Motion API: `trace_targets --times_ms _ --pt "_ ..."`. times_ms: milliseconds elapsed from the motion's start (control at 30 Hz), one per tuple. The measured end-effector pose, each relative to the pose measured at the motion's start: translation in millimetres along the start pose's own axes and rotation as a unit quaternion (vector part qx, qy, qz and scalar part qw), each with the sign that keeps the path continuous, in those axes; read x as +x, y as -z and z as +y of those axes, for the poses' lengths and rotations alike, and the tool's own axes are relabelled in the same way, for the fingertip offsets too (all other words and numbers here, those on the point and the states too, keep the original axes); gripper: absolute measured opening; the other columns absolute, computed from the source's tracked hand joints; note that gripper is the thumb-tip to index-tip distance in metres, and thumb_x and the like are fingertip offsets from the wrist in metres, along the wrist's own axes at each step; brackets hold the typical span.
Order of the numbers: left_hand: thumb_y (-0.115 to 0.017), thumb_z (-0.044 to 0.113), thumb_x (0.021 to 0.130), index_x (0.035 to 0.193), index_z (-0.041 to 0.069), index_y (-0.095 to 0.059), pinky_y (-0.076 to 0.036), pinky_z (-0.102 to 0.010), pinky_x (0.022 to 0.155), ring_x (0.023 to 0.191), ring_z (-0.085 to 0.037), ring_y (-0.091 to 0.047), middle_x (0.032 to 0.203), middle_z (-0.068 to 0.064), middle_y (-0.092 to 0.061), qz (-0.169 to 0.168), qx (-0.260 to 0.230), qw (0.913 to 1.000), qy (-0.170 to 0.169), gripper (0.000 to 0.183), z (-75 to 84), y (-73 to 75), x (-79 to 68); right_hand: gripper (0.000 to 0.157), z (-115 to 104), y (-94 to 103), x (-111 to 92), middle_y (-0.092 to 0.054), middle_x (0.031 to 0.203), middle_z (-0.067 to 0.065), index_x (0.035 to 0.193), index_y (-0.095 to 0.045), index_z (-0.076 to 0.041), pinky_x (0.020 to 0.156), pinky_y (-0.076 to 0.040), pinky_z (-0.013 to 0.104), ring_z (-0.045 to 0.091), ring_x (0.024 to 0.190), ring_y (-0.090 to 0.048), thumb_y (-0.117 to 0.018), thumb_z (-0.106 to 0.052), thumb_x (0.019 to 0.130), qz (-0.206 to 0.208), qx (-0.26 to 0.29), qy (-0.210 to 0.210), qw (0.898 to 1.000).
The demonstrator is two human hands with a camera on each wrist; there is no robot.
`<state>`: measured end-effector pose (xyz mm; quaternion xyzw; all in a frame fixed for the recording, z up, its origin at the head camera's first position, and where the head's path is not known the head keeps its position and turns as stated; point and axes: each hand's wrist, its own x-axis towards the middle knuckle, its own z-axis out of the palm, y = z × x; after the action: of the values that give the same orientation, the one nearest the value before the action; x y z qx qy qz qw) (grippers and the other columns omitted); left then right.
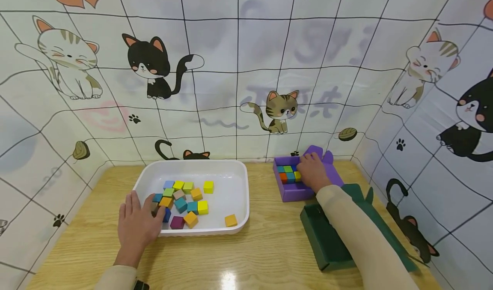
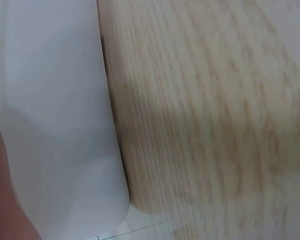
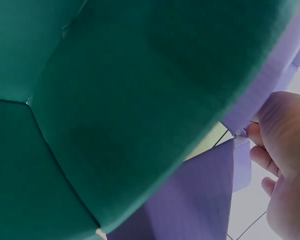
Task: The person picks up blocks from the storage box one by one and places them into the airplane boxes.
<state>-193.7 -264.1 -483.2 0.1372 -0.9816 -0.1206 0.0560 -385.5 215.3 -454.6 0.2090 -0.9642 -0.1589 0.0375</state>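
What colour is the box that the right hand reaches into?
The box is purple, seen best in the head view.

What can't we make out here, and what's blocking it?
- Head: what the right hand holds, if anything; the hand itself covers it.
- Head: part of the green box; the right sleeve crosses it.
- Head: whether the left hand pinches anything; too small.
- Left wrist: most of that hand; cut off by the left edge.
- Right wrist: blocks inside the purple box; panels hide them.
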Motion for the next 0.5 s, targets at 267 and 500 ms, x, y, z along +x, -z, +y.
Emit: trace_targets --times_ms 267,500 --pt "-0.044 0.043 0.098 0.144 0.005 -0.039 -0.003 -0.065 0.119 0.145 -0.053 -0.006 0.156 -0.038 -0.005 0.004 -0.001 1.0000 -0.004 0.060 1.9 0.0 -0.5 0.014 1 -4.2 -2 -0.064 0.116 0.016 0.100 -0.073 -0.007 0.107 -0.034 0.053 0.035 0.112 -0.052 -0.068 -0.014 0.089 0.008 0.002 -0.004 1.000" --pt "-0.041 0.045 0.099 0.143 0.005 -0.039 -0.004 -0.065 0.119 0.145 -0.054 -0.006 0.155 -0.039 -0.006 0.005 -0.003 0.9999 -0.010 0.060 -0.5 0.0 -0.3 0.018 0 6.3 -4 -0.064 0.112 0.012 0.101 -0.072 -0.011 0.108 -0.033 0.053 0.033 0.113 -0.053 -0.072 -0.024 0.087 0.019 0.017 -0.012 1.000"
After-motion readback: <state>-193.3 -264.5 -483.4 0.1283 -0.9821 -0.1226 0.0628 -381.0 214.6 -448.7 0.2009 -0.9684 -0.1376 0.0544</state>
